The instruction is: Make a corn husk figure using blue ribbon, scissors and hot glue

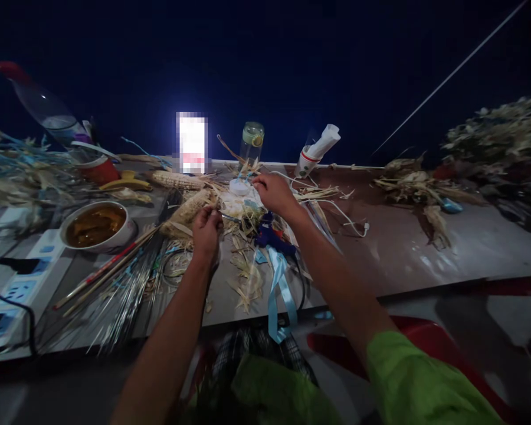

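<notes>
My left hand [207,229] is closed around the end of a thin dark tool [230,218] that points right, toward the middle of the pile. My right hand [272,192] is closed too, its fingertips pinched beside a small round white container [240,188]; what they pinch is too small to make out. Below my right hand lies a blue glue gun [274,236] among dry husk scraps [248,271]. A light blue ribbon [278,295] hangs over the table's front edge. Dried corn cobs [181,180] lie beyond and beside my left hand.
On the left are a bowl of brown liquid [96,227], a power strip [24,289], a bundle of wires [128,301] and a tilted bottle [44,106]. A jar [252,141], a cup [307,160] and a bright screen [192,141] stand at the back. Husks [407,183] lie right.
</notes>
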The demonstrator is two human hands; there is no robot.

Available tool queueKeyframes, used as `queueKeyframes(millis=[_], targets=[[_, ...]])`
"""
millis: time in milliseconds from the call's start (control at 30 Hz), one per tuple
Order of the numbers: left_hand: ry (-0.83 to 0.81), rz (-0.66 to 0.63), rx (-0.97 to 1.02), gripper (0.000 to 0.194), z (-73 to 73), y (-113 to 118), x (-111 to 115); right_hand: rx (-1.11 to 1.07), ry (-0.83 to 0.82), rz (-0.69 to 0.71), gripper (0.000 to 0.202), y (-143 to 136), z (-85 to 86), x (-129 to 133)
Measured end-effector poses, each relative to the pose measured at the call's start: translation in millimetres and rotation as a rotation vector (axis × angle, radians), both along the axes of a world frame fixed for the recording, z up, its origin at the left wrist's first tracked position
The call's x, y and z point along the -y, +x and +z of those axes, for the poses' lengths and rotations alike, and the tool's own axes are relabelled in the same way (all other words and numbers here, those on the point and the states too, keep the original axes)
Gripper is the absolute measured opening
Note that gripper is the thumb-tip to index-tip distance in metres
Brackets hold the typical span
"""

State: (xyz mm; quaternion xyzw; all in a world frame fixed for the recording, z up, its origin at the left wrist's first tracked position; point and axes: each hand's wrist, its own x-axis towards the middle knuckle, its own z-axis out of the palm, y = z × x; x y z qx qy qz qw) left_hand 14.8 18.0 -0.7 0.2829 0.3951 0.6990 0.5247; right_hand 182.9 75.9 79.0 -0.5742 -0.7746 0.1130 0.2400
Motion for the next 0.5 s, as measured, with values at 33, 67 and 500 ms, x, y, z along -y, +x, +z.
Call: queueKeyframes(millis=[33, 67, 500], targets=[[-0.009, 0.027, -0.008, 0.018, 0.4, 0, 0, 0.017, -0.008, 0.005, 0.030, -4, -2.2, -4], [-0.020, 0.048, -0.020, 0.018, 0.9, -1, 0, 0.034, -0.020, 0.013, 0.031, -8, -4.7, -9], [-0.108, 0.125, -0.108, 0.022, 5.0, -5, 3, 0.334, -0.114, 0.079, 0.030, -74, -39.6, -64]])
